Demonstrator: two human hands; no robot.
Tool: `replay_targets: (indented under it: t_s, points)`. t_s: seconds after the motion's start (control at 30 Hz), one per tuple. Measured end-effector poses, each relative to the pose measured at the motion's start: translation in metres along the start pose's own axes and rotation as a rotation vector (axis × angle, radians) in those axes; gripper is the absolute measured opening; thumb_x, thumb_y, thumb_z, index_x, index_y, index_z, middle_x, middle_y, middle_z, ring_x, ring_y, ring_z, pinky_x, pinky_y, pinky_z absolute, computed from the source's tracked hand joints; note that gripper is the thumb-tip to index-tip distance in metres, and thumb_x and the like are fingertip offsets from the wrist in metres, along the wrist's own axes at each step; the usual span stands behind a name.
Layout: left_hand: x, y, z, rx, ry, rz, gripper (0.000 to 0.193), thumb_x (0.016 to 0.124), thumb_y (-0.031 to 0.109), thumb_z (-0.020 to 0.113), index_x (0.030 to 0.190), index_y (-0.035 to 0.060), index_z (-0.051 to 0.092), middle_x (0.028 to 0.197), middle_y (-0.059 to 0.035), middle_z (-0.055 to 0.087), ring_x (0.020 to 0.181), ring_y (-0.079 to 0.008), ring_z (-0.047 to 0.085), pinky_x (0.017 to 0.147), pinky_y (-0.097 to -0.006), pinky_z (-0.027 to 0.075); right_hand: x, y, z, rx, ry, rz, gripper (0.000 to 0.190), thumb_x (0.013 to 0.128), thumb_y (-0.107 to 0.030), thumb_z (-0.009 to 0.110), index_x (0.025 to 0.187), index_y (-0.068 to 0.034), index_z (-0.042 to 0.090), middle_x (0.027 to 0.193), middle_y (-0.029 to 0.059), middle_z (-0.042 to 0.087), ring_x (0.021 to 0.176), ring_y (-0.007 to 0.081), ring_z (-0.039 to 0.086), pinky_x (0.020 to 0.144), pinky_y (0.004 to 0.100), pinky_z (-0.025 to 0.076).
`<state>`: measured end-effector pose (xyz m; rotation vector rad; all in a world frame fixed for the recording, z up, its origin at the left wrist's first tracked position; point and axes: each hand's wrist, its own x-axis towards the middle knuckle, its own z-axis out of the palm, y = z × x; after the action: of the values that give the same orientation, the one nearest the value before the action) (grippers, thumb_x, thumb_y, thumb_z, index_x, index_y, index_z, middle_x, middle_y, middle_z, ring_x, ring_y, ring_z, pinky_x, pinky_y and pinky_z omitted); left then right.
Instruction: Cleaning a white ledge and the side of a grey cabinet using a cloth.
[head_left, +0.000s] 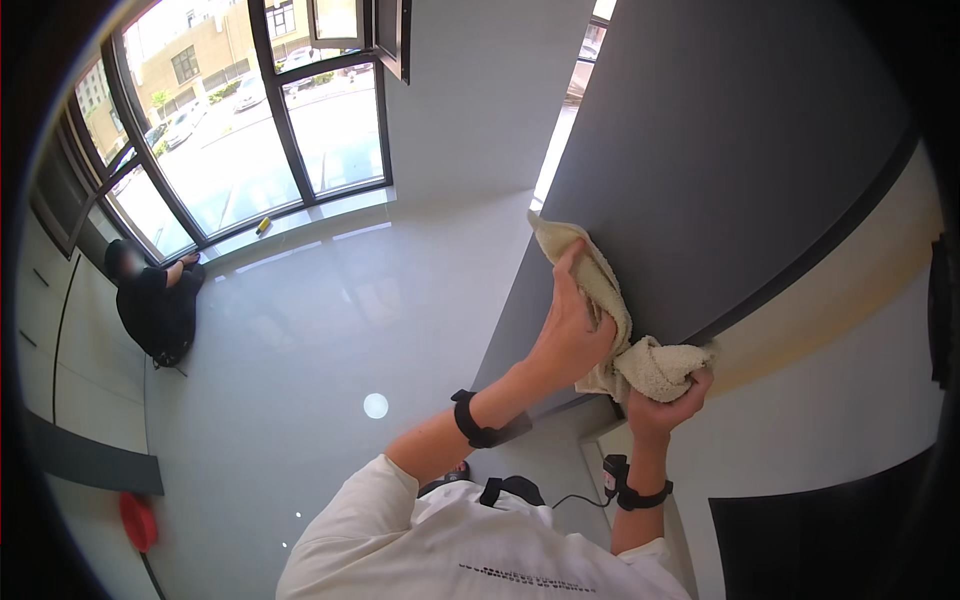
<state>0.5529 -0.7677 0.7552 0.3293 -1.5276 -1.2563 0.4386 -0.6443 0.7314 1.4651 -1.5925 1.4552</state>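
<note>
A beige terry towel (592, 274) lies partly spread and partly bunched against the near edge of a smooth dark grey panel (720, 165). My left hand (574, 326) holds its spread part, with the fingers stretched along the cloth toward the panel's left side. In my right hand (667, 405) is a crumpled wad at the towel's other end, by the panel's lower right edge. Folds of cloth hide some of the fingers on both hands. Black straps circle both wrists, and a small device with a cable sits at the right one.
By the large window (217, 112) at far left, a person in black (154, 300) crouches on the glossy pale floor (330, 322). A yellow object (263, 225) rests on the sill. A red basin (139, 521) is at lower left. Pale cabinets (97, 360) line the left wall.
</note>
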Motion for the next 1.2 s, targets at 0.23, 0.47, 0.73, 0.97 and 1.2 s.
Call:
replay_targets:
  t_s: [0.23,0.47,0.73,0.97,1.2]
  points:
    - [-0.052,-0.145,-0.007,0.478,-0.096,-0.373,0.074,0.087,0.006,0.044,0.149,-0.0055,0.006,0.136,-0.0292,0.029,0.134,-0.0454,0.028,0.114,-0.0488,0.023,-0.052,0.023,0.019,0.093,0.048,0.085,0.057,0.074,-0.008,0.08,0.117,0.001,0.042,0.112,0.0135,0.056,0.1,0.0245,0.059,0.092,0.0369,0.047]
    - [0.005,-0.009,-0.016,0.536,-0.4,-0.251,0.075,0.083,0.003,0.039,0.148,-0.0098,0.004,0.131,-0.0324,0.031,0.132,-0.0481,0.026,0.114,-0.0462,0.021,-0.013,-0.012,-0.002,0.068,-0.025,0.142,0.045,0.076,-0.009,0.079,0.107,0.002,0.049,0.098,0.0119,0.061,0.088,0.02,0.061,0.081,0.0355,0.05]
    - [-0.034,-0.045,-0.002,0.358,-0.204,-0.085,0.076,0.086,0.003,0.038,0.15,-0.0077,0.0,0.149,-0.0329,0.017,0.139,-0.0493,0.019,0.116,-0.0438,0.019,0.022,-0.012,-0.018,0.169,-0.175,-0.129,0.023,0.065,-0.009,0.081,0.08,-0.003,0.065,0.075,0.0078,0.066,0.065,0.0241,0.064,0.059,0.0312,0.049]
    - [-0.12,-0.169,-0.031,0.356,-0.296,-0.538,0.052,0.092,0.009,0.031,0.143,0.0019,0.033,0.136,-0.023,0.049,0.132,-0.0347,0.043,0.111,-0.0405,0.031,-0.093,0.05,-0.004,0.253,-0.565,0.24,0.023,0.06,-0.016,0.084,0.072,-0.005,0.067,0.066,0.0105,0.064,0.061,0.0296,0.065,0.056,0.0342,0.051]
    - [0.002,-0.048,-0.022,0.445,-0.04,-0.128,0.057,0.094,0.013,0.03,0.147,-0.0063,0.024,0.143,-0.0256,0.043,0.133,-0.0364,0.042,0.112,-0.0364,0.03,-0.063,0.029,-0.016,0.38,-0.429,0.234,0.019,0.069,-0.007,0.077,0.082,-0.001,0.064,0.075,0.0161,0.066,0.068,0.0327,0.066,0.061,0.0345,0.051]
